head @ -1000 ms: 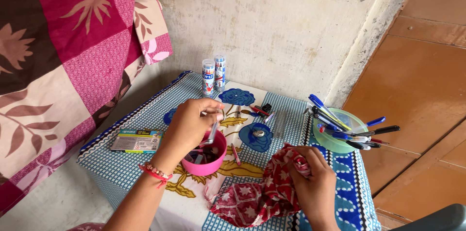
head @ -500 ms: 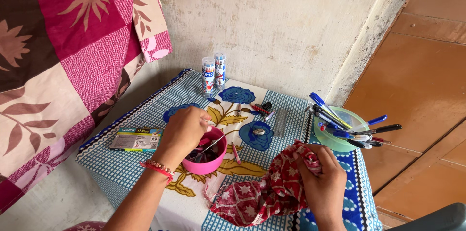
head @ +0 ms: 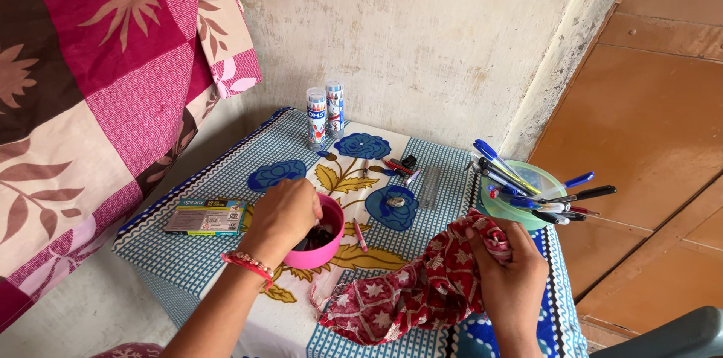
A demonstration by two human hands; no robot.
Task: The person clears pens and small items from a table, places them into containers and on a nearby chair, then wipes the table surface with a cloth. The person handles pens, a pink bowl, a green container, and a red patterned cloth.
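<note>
Change in left hand: a second ago the left hand [head: 285, 215] was raised above the pink bowl [head: 320, 251] with a thin grey piece pinched in its fingers; now it is lowered into the bowl, fingers curled down among the dark bits inside, and I cannot tell whether they grip anything.
Change in right hand: the right hand [head: 514, 271] has shifted a little further from the bowl and keeps its fist closed on the red patterned cloth [head: 422, 294].
Pink bowl: sits on the blue-and-white tablecloth [head: 226, 249], near the table's middle, half covered by the left hand.
Cloth: bunched to the right of the bowl, trailing toward the table's near edge.
Edges: the table's left edge runs just beyond the green flat box [head: 207, 216], which lies left of the bowl; the wall stands behind the bowl, past the two small tubes [head: 324, 113].
Open room: bare tablecloth shows between the bowl and the tubes, and in front of the bowl.
Other things: a small pink stick [head: 361, 235] lies just right of the bowl; a green dish [head: 520, 211] full of pens [head: 527, 188] sits well right of it, touching the cloth's upper end.
In the way: small loose bits [head: 399, 170] lie behind the bowl toward the wall.
</note>
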